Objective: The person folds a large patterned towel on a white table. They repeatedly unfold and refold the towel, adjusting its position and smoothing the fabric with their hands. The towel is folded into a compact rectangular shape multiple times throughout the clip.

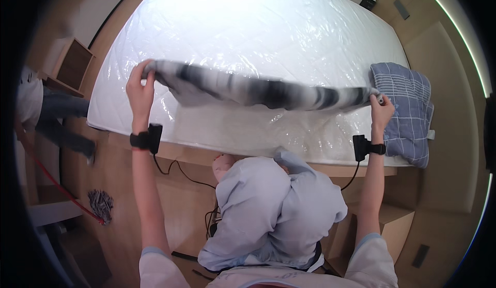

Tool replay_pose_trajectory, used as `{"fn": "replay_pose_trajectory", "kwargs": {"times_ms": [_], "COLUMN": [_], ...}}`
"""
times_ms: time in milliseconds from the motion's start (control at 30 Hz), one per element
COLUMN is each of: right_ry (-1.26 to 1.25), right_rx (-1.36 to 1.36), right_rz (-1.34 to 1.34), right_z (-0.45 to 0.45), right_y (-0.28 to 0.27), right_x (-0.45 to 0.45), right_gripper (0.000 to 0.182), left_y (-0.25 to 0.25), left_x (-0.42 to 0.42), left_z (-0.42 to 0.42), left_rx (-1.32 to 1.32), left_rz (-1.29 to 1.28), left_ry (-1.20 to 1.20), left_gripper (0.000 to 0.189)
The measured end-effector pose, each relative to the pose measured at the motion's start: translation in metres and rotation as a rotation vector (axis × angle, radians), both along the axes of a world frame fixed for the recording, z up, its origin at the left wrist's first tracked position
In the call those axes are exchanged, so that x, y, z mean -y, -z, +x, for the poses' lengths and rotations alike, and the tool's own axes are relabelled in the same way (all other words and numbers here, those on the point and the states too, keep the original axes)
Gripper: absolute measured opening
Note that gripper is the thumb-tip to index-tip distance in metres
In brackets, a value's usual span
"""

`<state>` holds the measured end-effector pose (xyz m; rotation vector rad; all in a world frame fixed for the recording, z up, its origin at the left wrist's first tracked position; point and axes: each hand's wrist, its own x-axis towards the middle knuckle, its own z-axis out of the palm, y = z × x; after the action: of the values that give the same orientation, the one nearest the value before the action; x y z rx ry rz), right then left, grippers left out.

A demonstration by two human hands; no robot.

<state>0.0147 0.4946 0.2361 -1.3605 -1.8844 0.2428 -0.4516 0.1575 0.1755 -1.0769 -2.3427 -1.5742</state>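
Observation:
A black, white and grey patterned cloth is stretched between my two hands above the mattress, blurred and sagging in the middle. My left hand pinches one upper corner at the left. At the right, my right hand grips the opposite end, close to a folded blue checked quilt. Beneath the cloth lies a white mattress in shiny clear plastic. Each of my wrists wears a black strap with a small device and a cable.
A co-worker stands at the left, holding a red-handled mop whose head is on the wooden floor. A wooden nightstand is at lower right, another wooden cabinet at upper left. Cables lie near my legs.

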Motion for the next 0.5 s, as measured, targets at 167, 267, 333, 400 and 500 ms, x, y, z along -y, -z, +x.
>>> {"fn": "replay_pose_trajectory", "kwargs": {"times_ms": [167, 267, 333, 400, 500], "right_ry": [0.037, 0.032, 0.108, 0.091, 0.030], "right_rx": [0.248, 0.278, 0.391, 0.330, 0.214], "right_rz": [0.015, -0.351, -0.799, -1.022, -1.118], "right_z": [0.006, 0.032, 0.028, 0.031, 0.035], "right_y": [0.024, 0.081, 0.087, 0.081, 0.080], "right_x": [-0.032, -0.037, 0.005, 0.037, 0.058], "right_gripper": [0.030, 0.042, 0.045, 0.041, 0.034], "left_y": [0.059, 0.137, 0.101, 0.093, 0.095], "left_x": [-0.045, -0.029, -0.024, -0.009, 0.003], "left_z": [-0.029, -0.022, 0.031, 0.049, 0.054], "left_rx": [0.269, 0.349, 0.727, 0.864, 0.926], "left_rz": [-0.277, -0.810, -0.987, -0.890, -0.786], "left_ry": [0.020, 0.075, 0.177, 0.190, 0.303], "left_gripper": [0.028, 0.034, 0.036, 0.035, 0.033]}}
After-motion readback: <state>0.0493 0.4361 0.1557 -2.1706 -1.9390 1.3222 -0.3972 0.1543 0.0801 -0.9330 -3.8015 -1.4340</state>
